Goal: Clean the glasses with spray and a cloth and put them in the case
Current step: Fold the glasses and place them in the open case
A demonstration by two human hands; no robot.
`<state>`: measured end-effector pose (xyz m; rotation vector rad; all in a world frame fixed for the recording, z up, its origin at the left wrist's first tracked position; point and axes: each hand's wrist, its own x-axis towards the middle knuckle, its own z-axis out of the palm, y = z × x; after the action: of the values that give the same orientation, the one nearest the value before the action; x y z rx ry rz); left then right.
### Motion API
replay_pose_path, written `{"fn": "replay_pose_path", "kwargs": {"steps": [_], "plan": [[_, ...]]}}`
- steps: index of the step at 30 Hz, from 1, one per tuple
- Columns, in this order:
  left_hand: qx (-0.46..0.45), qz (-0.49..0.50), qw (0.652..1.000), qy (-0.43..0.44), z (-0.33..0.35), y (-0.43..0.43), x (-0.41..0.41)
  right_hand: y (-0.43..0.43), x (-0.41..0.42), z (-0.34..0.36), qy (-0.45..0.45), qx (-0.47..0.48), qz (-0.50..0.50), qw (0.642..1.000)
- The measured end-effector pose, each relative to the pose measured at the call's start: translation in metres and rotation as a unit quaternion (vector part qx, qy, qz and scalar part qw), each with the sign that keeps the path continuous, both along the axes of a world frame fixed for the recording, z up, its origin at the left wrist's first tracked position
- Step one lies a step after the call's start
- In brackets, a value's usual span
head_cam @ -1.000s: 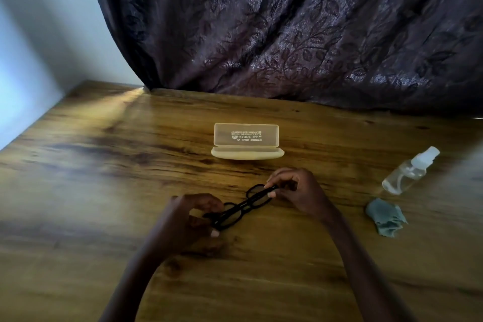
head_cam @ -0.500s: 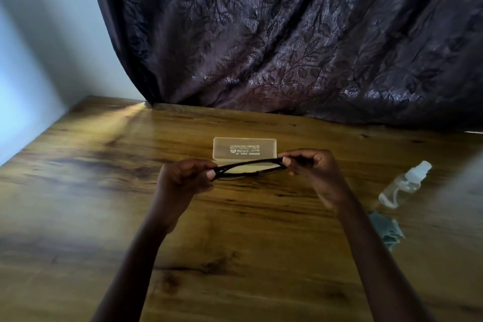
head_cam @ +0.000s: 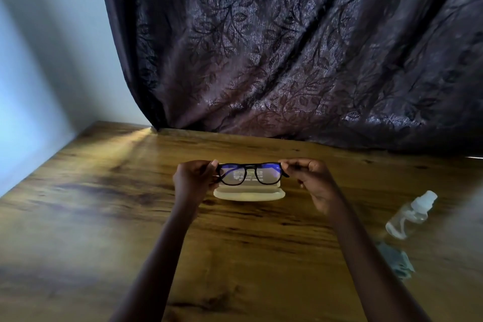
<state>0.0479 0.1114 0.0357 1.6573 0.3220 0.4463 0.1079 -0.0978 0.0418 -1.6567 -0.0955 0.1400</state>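
Glasses between both hands (pinched).

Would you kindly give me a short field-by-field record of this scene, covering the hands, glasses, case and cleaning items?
left hand: pinches one end of the glasses
right hand: pinches the other end
glasses: black frame, held level in the air, in front of the case
case: open, lid upright, on the table
spray bottle: lying on its side, right of the case
cloth: crumpled, near the bottle
table: wooden
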Motion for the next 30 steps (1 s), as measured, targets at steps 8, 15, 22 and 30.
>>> {"fn": "replay_pose_path", "kwargs": {"steps": [8,15,22,30], "plan": [[0.051,-0.027,0.997,0.055,-0.012,0.006,-0.001,0.006,-0.008,-0.018,0.044,-0.031,-0.041,0.998],[0.174,0.018,0.981,0.079,-0.027,0.001,-0.014,0.006,-0.019,-0.036,0.039,-0.092,-0.049,0.994],[0.221,0.020,0.971,0.093,-0.027,-0.003,-0.010,0.012,-0.016,-0.043,0.008,-0.142,-0.083,0.986],[0.299,0.052,0.949,0.088,-0.038,-0.004,-0.008,0.021,-0.018,-0.054,-0.003,-0.165,-0.124,0.978]]}}
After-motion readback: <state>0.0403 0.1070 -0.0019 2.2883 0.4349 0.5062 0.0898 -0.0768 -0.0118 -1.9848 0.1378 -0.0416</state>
